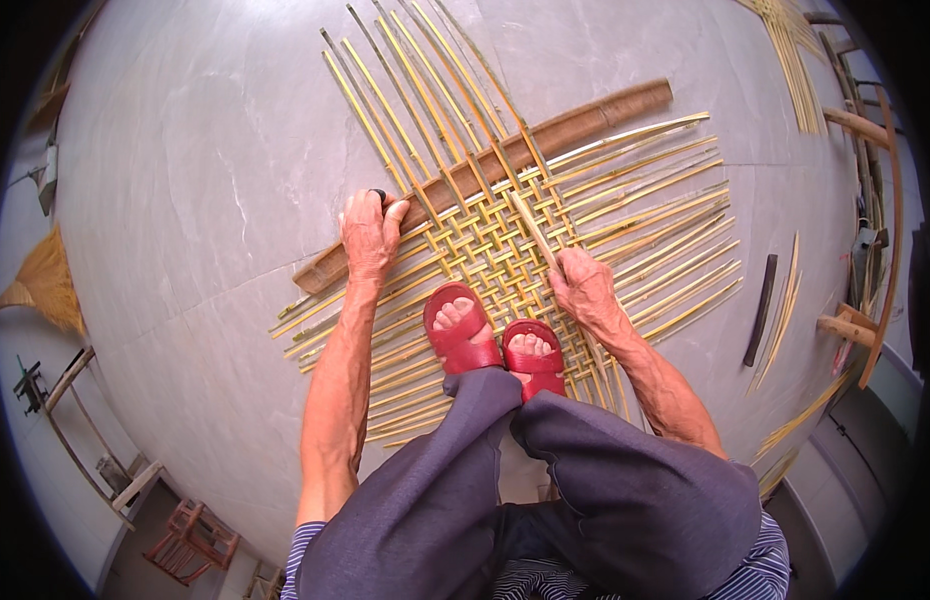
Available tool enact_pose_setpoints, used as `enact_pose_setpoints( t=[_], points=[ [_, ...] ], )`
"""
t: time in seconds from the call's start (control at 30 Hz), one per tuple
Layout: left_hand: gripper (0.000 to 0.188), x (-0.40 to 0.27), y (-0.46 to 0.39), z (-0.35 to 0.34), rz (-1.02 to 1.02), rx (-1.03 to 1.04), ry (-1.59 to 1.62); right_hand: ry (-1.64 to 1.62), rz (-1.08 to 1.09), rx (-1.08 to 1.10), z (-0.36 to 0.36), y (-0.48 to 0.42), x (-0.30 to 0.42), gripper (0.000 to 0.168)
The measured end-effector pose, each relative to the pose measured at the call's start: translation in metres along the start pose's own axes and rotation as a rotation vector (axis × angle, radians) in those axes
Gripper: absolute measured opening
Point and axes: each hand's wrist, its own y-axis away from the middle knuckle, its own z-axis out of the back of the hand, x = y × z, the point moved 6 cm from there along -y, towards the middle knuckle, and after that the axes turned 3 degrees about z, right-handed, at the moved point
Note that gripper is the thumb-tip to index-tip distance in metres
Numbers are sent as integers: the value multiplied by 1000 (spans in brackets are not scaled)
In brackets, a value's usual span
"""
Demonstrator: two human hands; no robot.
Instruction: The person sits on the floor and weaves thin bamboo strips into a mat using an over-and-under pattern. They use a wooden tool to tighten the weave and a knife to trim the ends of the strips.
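Observation:
A panel of woven bamboo strips (502, 251) lies on the floor, its loose strip ends fanning out at the top, left and right. Two feet in red sandals (460, 330) stand on the weave. Under the upright strips, across the weave's far edge, a half-round brown bamboo length (585, 124) lies at a slant. My left hand (371, 232) is on this length near its left part, thumb and fingers against its edge; a dark band is on one finger. My right hand (585, 285) grips a flat pale bamboo stick (534, 225), whose far end rests over the weave's upper part.
Right of the weave lie a dark strip (760, 310) and thin bamboo splints (781, 322). Another set of strips (795, 75) is at the upper right, near a wooden frame (890, 240). A straw broom (46, 281) is at the left, a small wooden chair (193, 541) lower left.

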Motion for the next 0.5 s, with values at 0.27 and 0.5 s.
enact_pose_setpoints(
  t=[0.27, 0.5],
  points=[
    [22, 4, -7, 3, 13, 45, 70, -4, -15, 24, -4, -2, 3, 19],
    [20, -61, -16, 18, -209, -169, -81, 7, -22, -17, -2, -10, 0, 18]
  ],
)
